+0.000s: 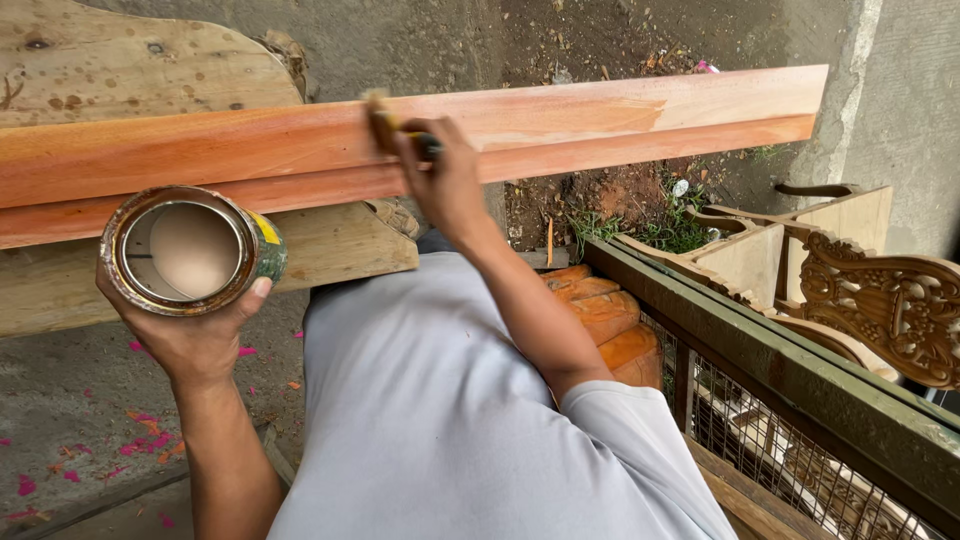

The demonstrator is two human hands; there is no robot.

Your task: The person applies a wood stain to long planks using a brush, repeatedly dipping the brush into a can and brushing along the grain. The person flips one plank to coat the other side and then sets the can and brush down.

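Right hand (445, 180) is up on the long reddish-orange wooden moulding plank (620, 115), fingers curled tight around a small dark-handled brush (385, 125) whose bristles press on the upper face of the board. To the left of the brush the wood looks darker and more saturated; to the right it is paler, with a clear edge between the two tones. Judging from that, the stroke would do best running along the grain, kept even across that boundary so no lap mark shows, and not overloaded where the face steps down to the lower lip. Left hand (190, 335) cups a round metal tin with a stained rim (190, 250) from below, fingers wrapped up its side, thumb on the rim; it is tilted toward the camera and sits just in front of the plank's near end. Inside, a smooth beige-brown liquid fills the tin; how deep it goes I cannot tell. Behind lies a rough pale wooden slab (120, 70), and carved wooden furniture pieces (880, 300) stand at the right.
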